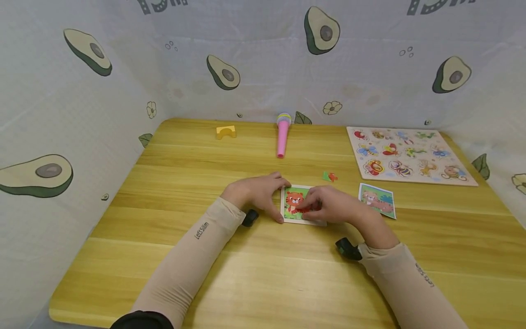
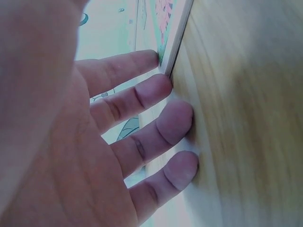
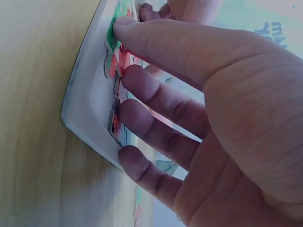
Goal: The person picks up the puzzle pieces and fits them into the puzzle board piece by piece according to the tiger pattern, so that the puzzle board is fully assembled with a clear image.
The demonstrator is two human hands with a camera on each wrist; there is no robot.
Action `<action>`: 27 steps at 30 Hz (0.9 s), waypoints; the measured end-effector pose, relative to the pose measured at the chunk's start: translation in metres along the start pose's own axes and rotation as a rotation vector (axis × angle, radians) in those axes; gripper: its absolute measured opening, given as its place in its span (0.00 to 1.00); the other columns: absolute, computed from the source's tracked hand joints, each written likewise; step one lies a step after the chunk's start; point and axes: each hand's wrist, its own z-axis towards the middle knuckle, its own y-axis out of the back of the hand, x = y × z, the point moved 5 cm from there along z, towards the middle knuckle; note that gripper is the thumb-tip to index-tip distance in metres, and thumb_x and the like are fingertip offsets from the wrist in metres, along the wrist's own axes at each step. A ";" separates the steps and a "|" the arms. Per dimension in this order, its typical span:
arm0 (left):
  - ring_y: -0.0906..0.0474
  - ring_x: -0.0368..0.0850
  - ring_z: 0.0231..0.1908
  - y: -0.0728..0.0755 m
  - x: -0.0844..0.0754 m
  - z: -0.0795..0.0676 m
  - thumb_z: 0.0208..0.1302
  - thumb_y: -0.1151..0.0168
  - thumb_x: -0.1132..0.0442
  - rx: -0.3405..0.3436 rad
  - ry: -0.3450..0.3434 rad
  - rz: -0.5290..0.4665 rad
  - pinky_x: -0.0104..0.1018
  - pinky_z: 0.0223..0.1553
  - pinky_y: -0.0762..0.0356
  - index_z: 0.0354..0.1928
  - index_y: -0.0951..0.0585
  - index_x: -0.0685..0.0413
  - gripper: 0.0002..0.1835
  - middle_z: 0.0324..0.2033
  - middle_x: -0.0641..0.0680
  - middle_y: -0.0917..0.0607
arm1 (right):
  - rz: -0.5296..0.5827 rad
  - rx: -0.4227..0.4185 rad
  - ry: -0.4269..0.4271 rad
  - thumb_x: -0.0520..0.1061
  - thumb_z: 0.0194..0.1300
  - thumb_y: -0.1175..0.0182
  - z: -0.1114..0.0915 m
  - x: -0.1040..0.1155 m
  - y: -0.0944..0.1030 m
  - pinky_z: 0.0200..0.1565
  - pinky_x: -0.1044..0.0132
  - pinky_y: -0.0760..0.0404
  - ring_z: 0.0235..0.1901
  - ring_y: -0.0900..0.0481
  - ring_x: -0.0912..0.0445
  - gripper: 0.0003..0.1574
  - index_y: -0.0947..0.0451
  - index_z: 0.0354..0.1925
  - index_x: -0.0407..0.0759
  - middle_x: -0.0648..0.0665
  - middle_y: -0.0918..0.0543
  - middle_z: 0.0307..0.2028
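Observation:
A small jigsaw puzzle board (image 1: 318, 223) with a light rim lies on the table, showing an orange tiger on green. My left hand (image 1: 260, 195) holds its left side, thumb at the near corner and forefinger at the far corner. In the left wrist view the other fingers (image 2: 175, 123) rest by the board's edge on the wood. My right hand (image 1: 332, 204) is over the board's right half, thumb and fingers on a puzzle piece (image 3: 111, 65). A bare part of the tray shows beside it; the hand hides some pieces in the head view.
Beyond the board lies a loose green and red piece (image 1: 330, 176). Right of it is a picture card (image 1: 377, 201), below a large insect puzzle board (image 1: 411, 157). A pink toy microphone (image 1: 282, 136) and a yellow arch block (image 1: 226, 132) lie at the table's (image 1: 172, 173) back.

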 end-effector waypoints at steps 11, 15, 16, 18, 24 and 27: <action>0.33 0.39 0.58 0.000 0.000 0.000 0.49 0.21 0.42 -0.004 -0.002 -0.005 0.33 0.63 0.36 0.74 0.34 0.49 0.52 0.60 0.46 0.33 | -0.045 -0.008 0.020 0.40 0.63 0.29 0.001 0.006 0.000 0.38 0.66 0.21 0.35 0.22 0.62 0.13 0.11 0.48 0.43 0.54 0.16 0.39; 0.32 0.39 0.58 -0.001 0.001 0.001 0.49 0.21 0.41 -0.002 -0.002 -0.007 0.34 0.63 0.36 0.74 0.34 0.49 0.52 0.61 0.47 0.33 | -0.046 -0.002 0.021 0.40 0.63 0.30 0.001 0.009 -0.002 0.38 0.66 0.21 0.33 0.24 0.61 0.13 0.11 0.47 0.44 0.53 0.16 0.39; 0.32 0.39 0.58 -0.001 0.000 0.001 0.49 0.21 0.41 -0.001 -0.003 -0.006 0.34 0.63 0.36 0.74 0.34 0.49 0.52 0.61 0.47 0.33 | -0.041 0.008 0.023 0.40 0.64 0.30 0.001 0.009 -0.002 0.37 0.66 0.21 0.33 0.24 0.61 0.13 0.11 0.48 0.43 0.53 0.16 0.39; 0.32 0.39 0.57 -0.002 0.001 0.001 0.48 0.21 0.40 -0.001 -0.004 -0.003 0.34 0.63 0.36 0.74 0.34 0.49 0.52 0.61 0.47 0.33 | -0.030 0.027 0.013 0.40 0.64 0.31 0.000 0.011 -0.003 0.37 0.66 0.22 0.33 0.25 0.61 0.14 0.12 0.49 0.42 0.52 0.16 0.39; 0.32 0.38 0.57 -0.001 0.000 0.000 0.49 0.21 0.41 -0.008 -0.006 0.005 0.33 0.62 0.35 0.74 0.34 0.49 0.52 0.60 0.46 0.33 | -0.018 0.015 -0.059 0.40 0.63 0.30 0.000 0.011 -0.002 0.38 0.64 0.20 0.34 0.23 0.60 0.14 0.11 0.48 0.41 0.51 0.15 0.39; 0.31 0.38 0.56 -0.001 0.000 0.001 0.49 0.21 0.42 -0.011 -0.010 0.006 0.32 0.62 0.35 0.73 0.34 0.49 0.51 0.59 0.46 0.33 | 0.000 -0.004 -0.118 0.39 0.62 0.29 0.000 0.009 -0.002 0.39 0.63 0.20 0.35 0.22 0.60 0.13 0.11 0.47 0.43 0.52 0.14 0.38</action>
